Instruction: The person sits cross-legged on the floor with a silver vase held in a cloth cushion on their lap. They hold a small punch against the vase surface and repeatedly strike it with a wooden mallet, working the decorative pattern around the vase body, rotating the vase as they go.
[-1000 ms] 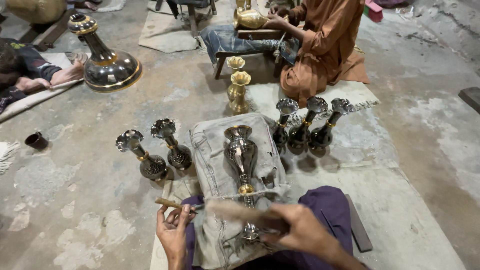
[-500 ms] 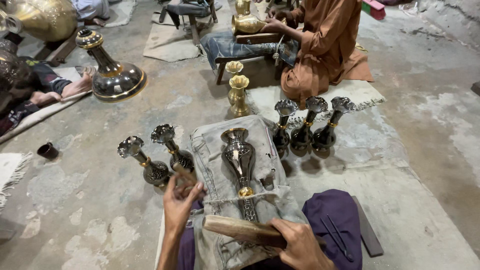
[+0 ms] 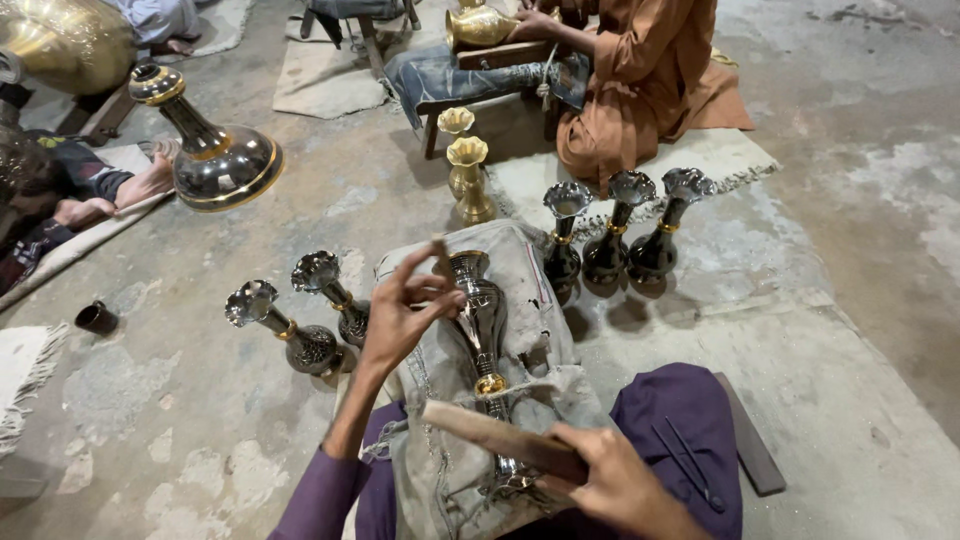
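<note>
- Your left hand [image 3: 405, 318] is raised over the lap cloth, its fingers curled together and pinching a small dark tool [image 3: 438, 250] at the tips.
- Just right of that hand, touching its fingertips, lies the dark metal vase [image 3: 482, 318] with a gold band, mouth pointing away from you, resting on the grey cloth [image 3: 530, 290] spread across your lap.
- Your right hand [image 3: 612, 482] is closed around a wooden stick [image 3: 500, 437], which crosses over the vase's lower stem toward your left.
- Left of your left hand, two dark vases [image 3: 300, 325] with flared rims lean on the concrete floor [image 3: 860, 250].
- Beyond your right hand, three more dark vases [image 3: 612, 235] stand in a row, well apart from it.
- Farther ahead of your left hand stand two golden vases [image 3: 468, 175], and behind them a person in orange clothing [image 3: 650, 80] sits at work.
- Far to the left, a large dark and gold vessel [image 3: 215, 160] lies tilted.
</note>
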Available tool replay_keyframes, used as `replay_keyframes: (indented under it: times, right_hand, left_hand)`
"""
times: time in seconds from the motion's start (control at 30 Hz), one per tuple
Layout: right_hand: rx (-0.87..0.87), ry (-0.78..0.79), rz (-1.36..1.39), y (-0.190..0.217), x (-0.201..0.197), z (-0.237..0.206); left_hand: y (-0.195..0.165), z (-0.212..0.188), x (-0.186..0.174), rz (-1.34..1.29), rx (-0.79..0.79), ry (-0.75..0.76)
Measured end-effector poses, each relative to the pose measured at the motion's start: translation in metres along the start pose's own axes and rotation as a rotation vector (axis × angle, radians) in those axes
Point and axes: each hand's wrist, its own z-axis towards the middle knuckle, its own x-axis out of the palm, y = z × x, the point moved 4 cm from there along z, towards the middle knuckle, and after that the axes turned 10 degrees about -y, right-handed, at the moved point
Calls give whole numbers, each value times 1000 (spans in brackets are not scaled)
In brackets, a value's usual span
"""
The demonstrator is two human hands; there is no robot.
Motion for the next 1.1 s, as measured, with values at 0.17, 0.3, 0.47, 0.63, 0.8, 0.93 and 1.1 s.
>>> replay_keyframes:
  times: [0.17,0.3,0.47,0.63,0.8,0.93,1.1]
  right_hand:
    - [129,-109,482,-13,-28,3]
    - [19,-334,707,-35,-31,4]
    - [79,-171,445,-64,-9,16]
    - [160,-438,209,-70,-43,29]
    - [-39,-609,-162,-55,-73,34]
    - [-168,-690,-238,-52,-78,33]
    - [17,-520,-477,-64,-83,39]
  left_hand:
    - [-10,16,13,80,139,200]
    - [-20,27,24,205,277,301]
    - [-37,29,29,396,304,414]
    - [-59,28,36,453,494,508]
    - [-62,25,38,502,463,538]
    - [-59,25,36,499,443,540]
    - [-60,21,34,438,466,507]
